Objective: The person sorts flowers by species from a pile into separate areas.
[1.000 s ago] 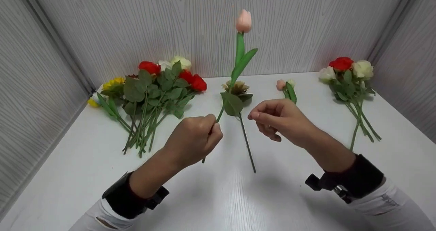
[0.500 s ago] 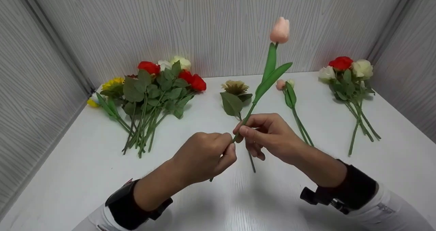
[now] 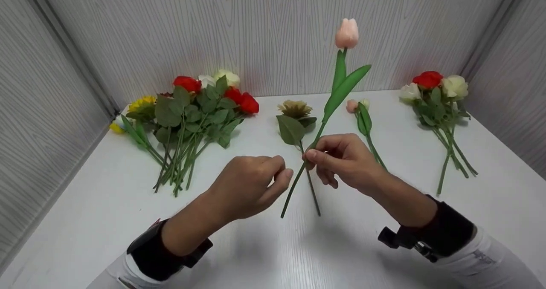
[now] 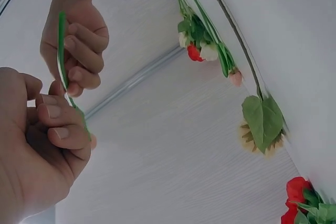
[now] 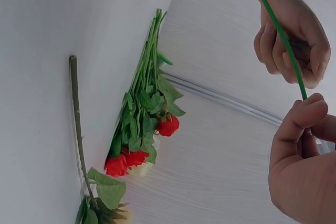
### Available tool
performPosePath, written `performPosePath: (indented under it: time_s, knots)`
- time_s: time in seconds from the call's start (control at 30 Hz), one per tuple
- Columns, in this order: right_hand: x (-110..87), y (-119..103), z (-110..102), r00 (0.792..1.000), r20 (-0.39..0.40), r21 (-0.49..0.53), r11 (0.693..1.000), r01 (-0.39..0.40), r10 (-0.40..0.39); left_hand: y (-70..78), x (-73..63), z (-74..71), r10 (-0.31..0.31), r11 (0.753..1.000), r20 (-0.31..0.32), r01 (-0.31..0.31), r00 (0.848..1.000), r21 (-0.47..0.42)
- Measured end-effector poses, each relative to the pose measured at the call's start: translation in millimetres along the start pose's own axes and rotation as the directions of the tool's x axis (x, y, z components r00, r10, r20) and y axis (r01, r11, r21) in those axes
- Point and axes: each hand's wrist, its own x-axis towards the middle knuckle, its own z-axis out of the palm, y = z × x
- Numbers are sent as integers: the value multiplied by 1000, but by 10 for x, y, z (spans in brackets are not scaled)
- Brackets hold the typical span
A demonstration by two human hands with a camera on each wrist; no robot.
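Observation:
A pink tulip (image 3: 347, 34) stands tilted above the table in the head view, its green leaves below the bloom. My right hand (image 3: 347, 161) pinches its stem between thumb and fingertips. Just left of the lower stem is my left hand (image 3: 251, 186), apart from it, fingers loosely curled with nothing held. In the left wrist view the green stem (image 4: 61, 51) passes beyond the left hand's fingers. The right wrist view shows the stem's lower end (image 5: 283, 40) in front of the left hand. Behind the held stem lies a beige flower (image 3: 295, 109) with dark green leaves.
At the left lies a large bunch of red, white and yellow flowers (image 3: 187, 110). A small pair of tulips (image 3: 363, 118) lies right of centre. Farther right is a bunch of red and white roses (image 3: 437, 93). Wood-grain panels (image 3: 264, 37) wall the white table (image 3: 106, 221).
The tulip has moved right, from my left hand to my right. My right hand came in and took the stem; my left hand let go and drew slightly left.

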Motion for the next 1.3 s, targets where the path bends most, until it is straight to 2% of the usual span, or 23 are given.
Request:
performPosePath:
  time_s: [0.13, 0.23, 0.37, 0.5, 0.63, 0.73, 0.8, 0.9, 1.07, 1.17, 1.3]
  knots:
    - [34, 23, -101, 997, -53, -58, 997, -52, 49, -143, 13, -76, -62, 996, -38, 65, 997, 62]
    - [58, 53, -184, 991, -94, -92, 991, -101, 92, -270, 13, -144, -152, 986, -44, 154, 987, 67]
    - [84, 101, -297, 975, -159, -119, 977, -176, 157, -437, 3, -227, -270, 962, -43, 271, 962, 39]
    - [110, 147, -409, 945, -240, -186, 945, -268, 221, -602, -12, -311, -365, 931, -47, 366, 930, 15]
    - [130, 221, -535, 915, -305, -285, 892, -351, 263, -805, -62, -395, -453, 890, -53, 455, 890, 28]
    - [138, 313, -650, 899, -340, -354, 848, -395, 276, -967, -125, -448, -519, 852, -30, 520, 854, 64]
    - [137, 375, -740, 888, -360, -399, 813, -424, 286, -1062, -168, -477, -565, 821, -9, 564, 825, 86]
    - [130, 463, -895, 863, -395, -454, 751, -480, 313, -1174, -220, -512, -614, 786, 6, 610, 789, 102]
    - [86, 538, -1152, 822, -437, -502, 659, -560, 366, -1294, -273, -571, -663, 744, 3, 659, 748, 106]
    - [47, 562, -1270, 813, -443, -533, 618, -577, 378, -1366, -314, -599, -690, 721, 8, 686, 724, 98]
    - [0, 600, -1382, 812, -439, -592, 556, -583, 383, -1502, -401, -610, -726, 684, 12, 721, 687, 108]
